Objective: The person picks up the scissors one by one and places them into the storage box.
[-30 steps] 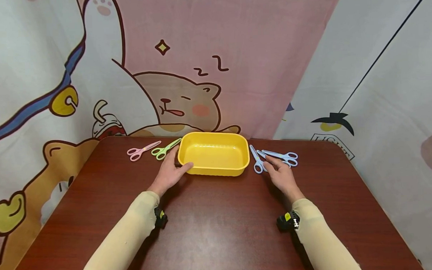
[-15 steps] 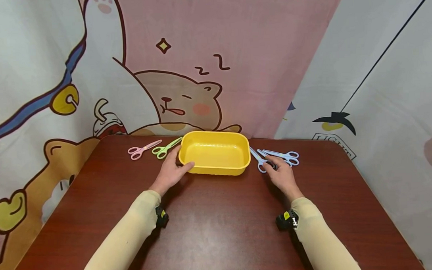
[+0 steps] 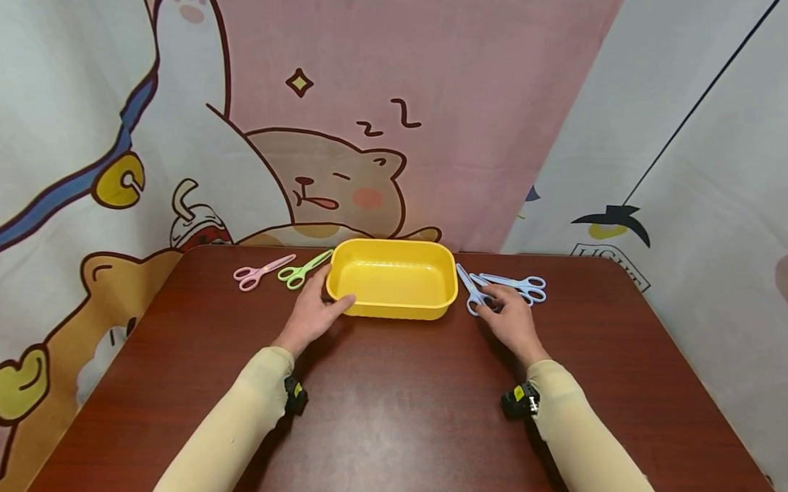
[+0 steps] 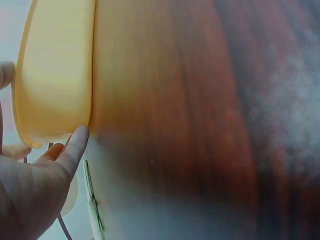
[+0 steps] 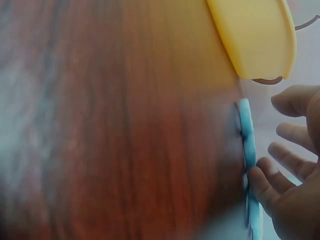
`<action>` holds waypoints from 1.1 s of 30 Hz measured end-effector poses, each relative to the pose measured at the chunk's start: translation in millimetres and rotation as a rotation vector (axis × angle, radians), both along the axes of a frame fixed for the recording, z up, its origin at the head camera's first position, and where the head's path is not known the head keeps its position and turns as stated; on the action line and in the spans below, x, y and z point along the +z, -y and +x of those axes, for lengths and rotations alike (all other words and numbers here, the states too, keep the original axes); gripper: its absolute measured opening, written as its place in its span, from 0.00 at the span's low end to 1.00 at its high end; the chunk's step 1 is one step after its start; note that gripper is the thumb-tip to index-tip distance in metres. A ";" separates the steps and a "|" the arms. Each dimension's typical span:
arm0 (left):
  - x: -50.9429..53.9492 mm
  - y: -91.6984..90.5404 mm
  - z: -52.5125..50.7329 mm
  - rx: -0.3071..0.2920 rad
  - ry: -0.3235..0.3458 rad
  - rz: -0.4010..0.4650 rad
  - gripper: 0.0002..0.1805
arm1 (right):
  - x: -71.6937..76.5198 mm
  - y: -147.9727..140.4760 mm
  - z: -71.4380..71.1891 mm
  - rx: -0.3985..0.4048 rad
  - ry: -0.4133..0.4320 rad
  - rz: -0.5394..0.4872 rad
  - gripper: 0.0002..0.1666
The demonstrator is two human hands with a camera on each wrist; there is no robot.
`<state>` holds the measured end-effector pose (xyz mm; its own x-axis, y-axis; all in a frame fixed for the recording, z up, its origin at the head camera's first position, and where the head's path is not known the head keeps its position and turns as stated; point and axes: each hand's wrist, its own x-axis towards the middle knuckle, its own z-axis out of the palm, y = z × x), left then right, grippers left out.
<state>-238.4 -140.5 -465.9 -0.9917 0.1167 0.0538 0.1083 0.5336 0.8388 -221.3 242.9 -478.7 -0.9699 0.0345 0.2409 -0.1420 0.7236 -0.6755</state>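
In the head view a yellow plastic basket (image 3: pixel 392 275) stands at the back middle of the table. My left hand (image 3: pixel 308 318) holds its left end, the thumb on the near wall and the fingers round the left side. To the basket's right lies a leftmost pair of blue scissors (image 3: pixel 472 292). Other blue scissors (image 3: pixel 515 283) overlap beside it, partly hidden by my right hand (image 3: pixel 510 318). That hand lies over them with spread, slightly bent fingers; in the right wrist view its lower fingertips touch blue scissors (image 5: pixel 248 135), and the thumb is apart from them.
Left of the basket lie green scissors (image 3: pixel 304 271) and pink scissors (image 3: pixel 262 272). The dark red-brown table (image 3: pixel 387 413) ends at a back edge just behind the basket, against a printed cloth (image 3: pixel 467 113).
The thumb of my right hand has come slightly nearer to me. The leftmost blue scissors turned a little under the fingers, then back. My left hand and the basket hold their place.
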 end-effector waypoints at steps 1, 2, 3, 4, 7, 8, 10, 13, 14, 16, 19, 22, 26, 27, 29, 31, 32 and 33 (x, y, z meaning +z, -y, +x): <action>-0.1 0.1 0.0 0.001 0.001 -0.002 0.50 | 0.1 0.8 -0.5 -0.001 -0.006 0.009 0.24; 0.4 0.0 0.2 0.002 0.000 -0.002 0.50 | 0.0 1.5 -1.2 -0.003 -0.015 0.022 0.24; 0.6 0.1 0.2 0.000 -0.003 -0.004 0.50 | 0.1 2.0 -1.9 -0.005 -0.022 0.034 0.24; 0.8 0.0 0.4 0.000 -0.005 -0.005 0.50 | -0.1 2.3 -2.8 -0.007 -0.027 0.043 0.24; 1.3 -0.2 1.4 -0.002 -0.011 -0.007 0.51 | -0.4 2.6 -5.1 -0.017 -0.024 0.078 0.24; 1.4 -0.3 1.5 -0.002 -0.011 -0.004 0.50 | -0.6 2.6 -5.8 -0.020 -0.024 0.087 0.23; 1.5 -0.4 1.7 -0.003 -0.008 -0.001 0.50 | -0.1 2.8 -6.4 -0.028 -0.009 0.099 0.23; 1.4 -0.6 1.6 -0.007 -0.006 -0.004 0.50 | 0.4 2.3 -6.7 -0.036 0.016 0.116 0.22; 1.3 -0.5 1.3 -0.005 -0.004 -0.006 0.51 | 0.5 2.2 -6.8 -0.037 0.022 0.120 0.22; 1.8 -0.5 1.2 -0.003 -0.004 -0.016 0.51 | 1.2 2.1 -6.6 -0.035 0.030 0.132 0.22; 2.1 -0.2 0.5 -0.005 -0.004 -0.017 0.51 | 1.2 2.2 -7.2 -0.027 0.033 0.155 0.22; 2.0 -0.1 -0.3 -0.008 -0.006 -0.017 0.51 | 0.7 2.5 -7.8 -0.020 0.042 0.189 0.23; 1.4 0.0 -0.7 -0.009 -0.010 -0.011 0.50 | 1.6 3.6 -8.4 -0.017 0.063 0.217 0.24; 1.4 0.0 -0.6 -0.008 -0.010 -0.008 0.50 | 2.1 4.1 -8.4 -0.017 0.069 0.221 0.24; 0.9 0.0 -0.3 -0.006 -0.010 -0.007 0.50 | 3.3 5.0 -8.1 -0.018 0.079 0.225 0.25; 0.7 0.5 0.1 -0.006 -0.006 -0.011 0.51 | 4.0 5.2 -8.5 -0.017 0.090 0.228 0.26; 0.7 0.6 0.3 -0.004 -0.002 -0.013 0.51 | 4.4 5.2 -8.7 -0.015 0.093 0.229 0.26; 0.8 0.6 0.5 -0.002 0.003 -0.014 0.51 | 4.8 5.2 -8.9 -0.012 0.094 0.229 0.26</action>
